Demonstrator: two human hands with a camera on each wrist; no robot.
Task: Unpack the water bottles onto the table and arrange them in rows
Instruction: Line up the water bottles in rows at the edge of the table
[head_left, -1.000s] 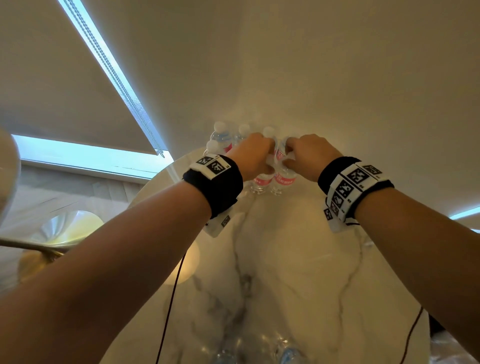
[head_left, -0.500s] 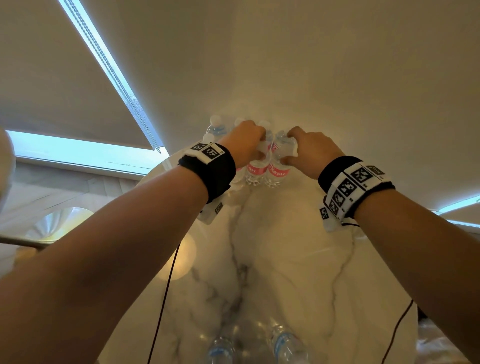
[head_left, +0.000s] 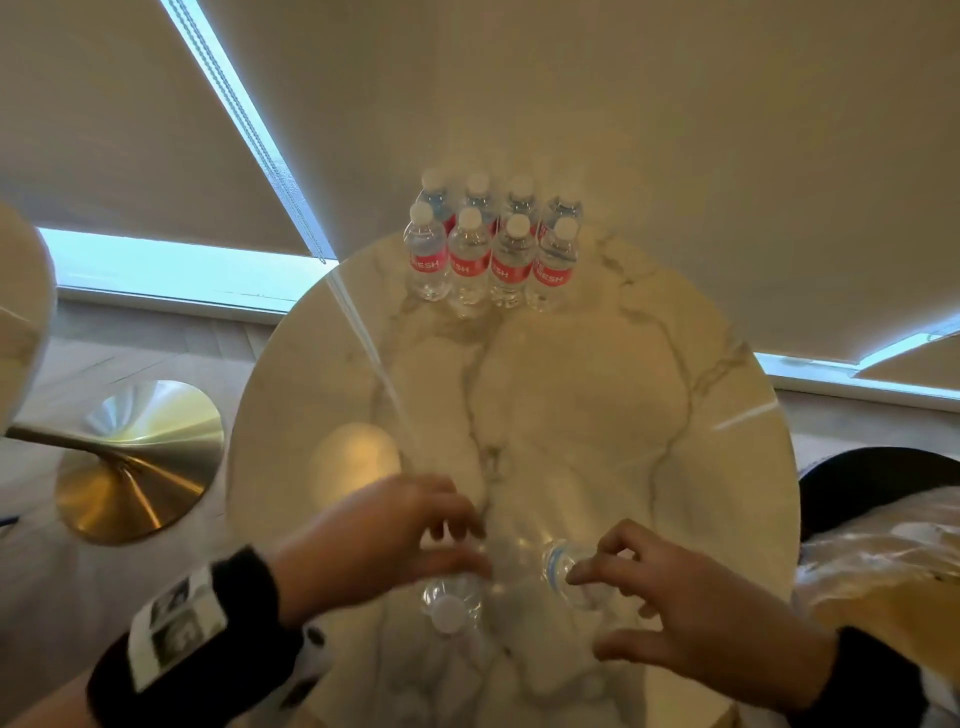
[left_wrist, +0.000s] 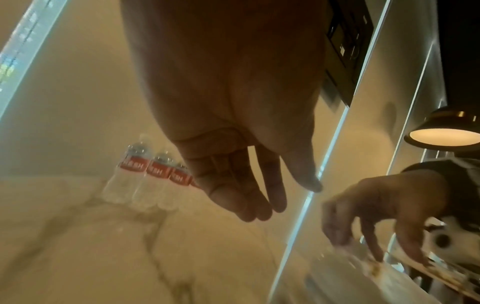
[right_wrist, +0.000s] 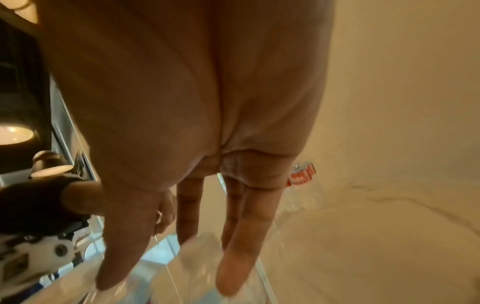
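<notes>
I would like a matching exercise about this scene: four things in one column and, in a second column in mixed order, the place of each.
Things
1. red-label bottles
2. white-cap bottle
3. gold base
4. plastic wrap

Places
A. on the floor, left of the table
B. far edge of the table, two rows
C. near edge, by the left hand
D. right of the table

Pairs: 1-B, 2-C, 3-A, 4-D

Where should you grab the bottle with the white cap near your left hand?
Probably around its shoulder, just under the white cap, coming down from above. The near bottle stands upright with its cap toward the head camera, and the left hand hovers open over it. The view is blurred, so this is a guess.
</notes>
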